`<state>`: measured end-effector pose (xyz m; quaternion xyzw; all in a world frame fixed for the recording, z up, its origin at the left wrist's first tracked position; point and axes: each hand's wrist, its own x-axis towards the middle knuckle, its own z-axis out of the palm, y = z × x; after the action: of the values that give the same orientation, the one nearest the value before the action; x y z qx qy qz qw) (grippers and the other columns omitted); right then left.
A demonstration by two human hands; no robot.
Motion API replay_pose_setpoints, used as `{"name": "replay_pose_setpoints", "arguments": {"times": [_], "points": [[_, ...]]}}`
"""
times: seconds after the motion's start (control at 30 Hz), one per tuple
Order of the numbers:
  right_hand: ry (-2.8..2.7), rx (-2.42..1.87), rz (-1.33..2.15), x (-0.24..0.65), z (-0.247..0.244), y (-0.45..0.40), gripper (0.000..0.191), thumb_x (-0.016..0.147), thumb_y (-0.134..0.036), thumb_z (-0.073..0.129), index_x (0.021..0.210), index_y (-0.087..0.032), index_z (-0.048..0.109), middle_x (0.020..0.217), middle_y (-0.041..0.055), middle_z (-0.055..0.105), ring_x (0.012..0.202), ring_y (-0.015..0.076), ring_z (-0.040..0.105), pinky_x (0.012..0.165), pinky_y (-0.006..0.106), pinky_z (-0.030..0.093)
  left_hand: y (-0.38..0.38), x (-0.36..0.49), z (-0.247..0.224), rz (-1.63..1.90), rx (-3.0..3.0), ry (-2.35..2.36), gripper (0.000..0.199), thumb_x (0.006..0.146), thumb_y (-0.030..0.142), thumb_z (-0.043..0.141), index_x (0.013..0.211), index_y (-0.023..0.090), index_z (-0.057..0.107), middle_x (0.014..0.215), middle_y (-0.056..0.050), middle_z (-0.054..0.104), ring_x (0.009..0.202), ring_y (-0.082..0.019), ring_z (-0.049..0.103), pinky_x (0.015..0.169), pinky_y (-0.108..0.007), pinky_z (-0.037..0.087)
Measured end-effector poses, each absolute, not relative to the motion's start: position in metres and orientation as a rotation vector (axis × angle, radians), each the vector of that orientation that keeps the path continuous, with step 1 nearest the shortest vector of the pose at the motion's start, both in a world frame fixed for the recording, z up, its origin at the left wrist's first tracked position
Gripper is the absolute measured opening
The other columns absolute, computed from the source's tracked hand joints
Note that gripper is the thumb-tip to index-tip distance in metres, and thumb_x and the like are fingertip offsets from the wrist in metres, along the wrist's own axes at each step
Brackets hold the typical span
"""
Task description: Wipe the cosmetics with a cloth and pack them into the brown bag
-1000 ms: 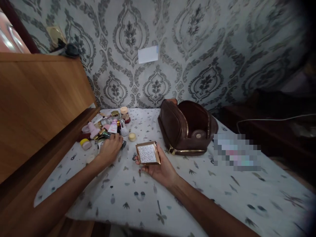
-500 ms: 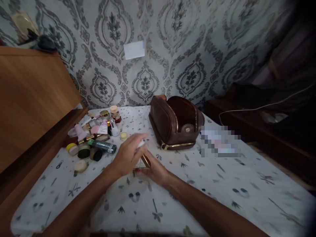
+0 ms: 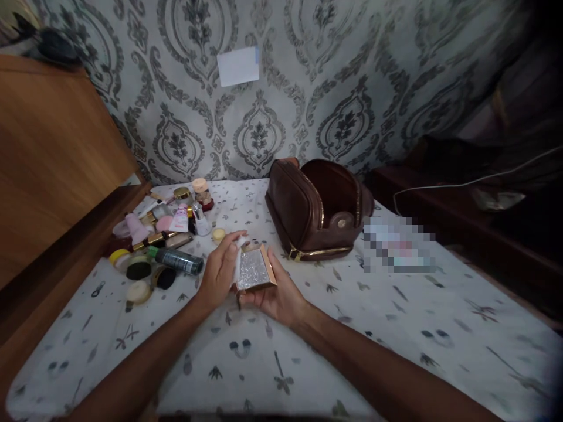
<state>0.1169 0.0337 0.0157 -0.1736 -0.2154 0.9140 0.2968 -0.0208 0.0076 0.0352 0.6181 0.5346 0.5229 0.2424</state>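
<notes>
My right hand [image 3: 284,296] grips a small box with gold edges and a silvery, glittering face [image 3: 255,268], its fingers under and along the right side. At the box's left side, my left hand [image 3: 219,271] is closed on a white tissue [image 3: 238,261] pressed against the edge. Part of the tissue is hidden by the fingers. Just behind my left hand lies a small yellow jar [image 3: 219,234]. A brown cosmetic bag [image 3: 292,205] stands behind and to the right, its top unzipped and gaping.
On the left sits a cluster of cosmetics, with a dark bottle [image 3: 180,261], a pink-and-white tube [image 3: 180,218] and several jars. A wooden panel [image 3: 57,146] borders that side. A blurred-out item [image 3: 398,246] lies right of the bag on the patterned cloth [image 3: 334,351].
The box has turned so that its glittering face shows; before, my left hand covered most of it. My left hand has shifted to its left side. The view has tilted slightly downward.
</notes>
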Motion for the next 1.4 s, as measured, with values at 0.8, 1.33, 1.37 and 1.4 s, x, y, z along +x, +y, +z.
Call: {"name": "replay_pose_setpoints", "arguments": {"times": [0.8,1.33,1.37,1.4], "points": [[-0.264,-0.625,2.37,0.125,0.011,0.054,0.057,0.095,-0.06,0.039,0.103,-0.012,0.069,0.083,0.0084,0.073,0.079,0.0177,0.068,0.075,0.029,0.054,0.006,-0.011,0.021,1.013,3.008,1.078,0.039,0.094,0.006,0.041,0.131,0.012,0.052,0.132,-0.013,0.063,0.139,-0.021,0.041,0.117,-0.047,0.033],[-0.227,-0.579,2.259,0.132,0.02,0.064,0.043,0.095,-0.051,0.048,0.107,-0.014,0.068,0.084,0.006,0.075,0.071,0.016,0.067,0.061,0.025,0.051,0.012,-0.022,0.019,1.262,2.798,1.031,0.024,0.09,0.0,0.039,0.103,0.015,0.053,0.135,-0.021,0.058,0.138,-0.025,0.042,0.108,-0.049,0.044],[-0.204,-0.607,2.253,0.132,0.02,0.063,0.041,0.095,-0.049,0.049,0.104,-0.014,0.068,0.083,0.005,0.075,0.07,0.0149,0.067,0.061,0.024,0.051,0.011,-0.022,0.019,1.283,2.742,1.022,0.024,0.09,0.0,0.039,0.104,0.015,0.051,0.136,-0.021,0.057,0.139,-0.025,0.041,0.108,-0.049,0.044],[-0.187,-0.625,2.253,0.131,0.02,0.062,0.039,0.096,-0.047,0.049,0.103,-0.014,0.068,0.082,0.0043,0.075,0.069,0.014,0.066,0.061,0.023,0.05,0.011,-0.022,0.019,1.301,2.686,1.022,0.024,0.09,0.001,0.039,0.104,0.016,0.05,0.137,-0.021,0.056,0.139,-0.025,0.041,0.108,-0.048,0.045]]}}
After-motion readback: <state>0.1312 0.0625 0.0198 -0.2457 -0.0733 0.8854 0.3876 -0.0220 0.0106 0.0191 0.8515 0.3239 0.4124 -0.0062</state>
